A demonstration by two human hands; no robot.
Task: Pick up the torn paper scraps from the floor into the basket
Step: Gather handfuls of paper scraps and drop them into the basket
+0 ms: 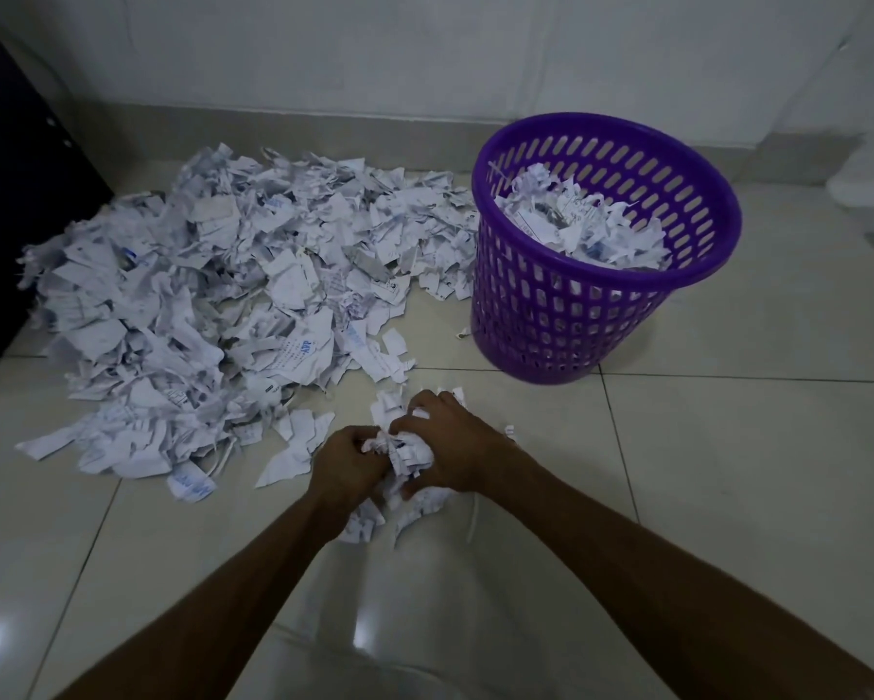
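A wide heap of torn white paper scraps (213, 305) covers the tiled floor at the left and centre. A purple slotted basket (576, 325) stands upright to the right of the heap, partly filled with scraps. Low in the middle, my left hand (341, 469) and my right hand (455, 447) curl around a small bunch of scraps (404, 449) from both sides, just above the floor. A few loose scraps lie under and around the hands.
A dark cabinet (16, 194) stands at the left edge beside the heap. A white wall with a skirting runs along the back. Bare glossy tiles (728, 472) stretch right of and in front of the basket.
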